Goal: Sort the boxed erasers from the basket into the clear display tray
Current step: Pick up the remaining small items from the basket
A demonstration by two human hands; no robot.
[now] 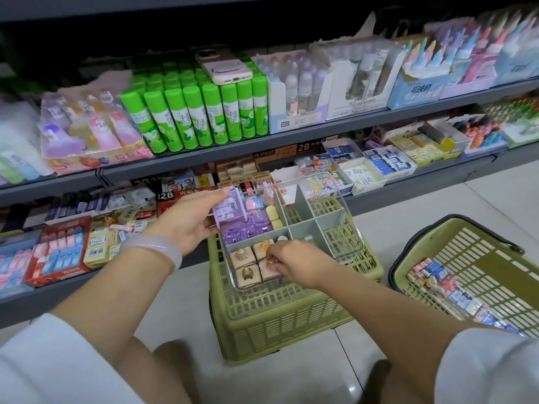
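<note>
Pinching a small beige boxed eraser (269,268) with curled fingers, the right hand (291,262) sits low in the tray's near-left compartment. Three more beige boxes (242,256) lie there, touching each other in a block. The left hand (186,225) holds a purple box (229,209) between thumb and fingers, tilted over the tray's far-left corner; a pale bangle (154,247) circles that wrist.

The clear tray (350,228) rests on top of an upturned green crate (280,313). Grey-green dividers (306,225) split the tray into compartments. The far-left one has purple boxes (250,228), a pink one (250,204) and yellow ones (272,214). Right-side compartments show only crate mesh through the bottom.

The green basket (466,258) stands on the floor to the right, near the crate but apart from it. Boxed erasers (443,282), white with blue and red print, lie in a heap along its near side.

Behind, shelves (262,142) carry green glue sticks (198,115), a phone (223,68) lying on top of them, bottles in cartons (306,86), and on the lower shelf eraser boxes (388,163) and a red pack (62,250). White sleeves (43,360) show at both lower corners.
</note>
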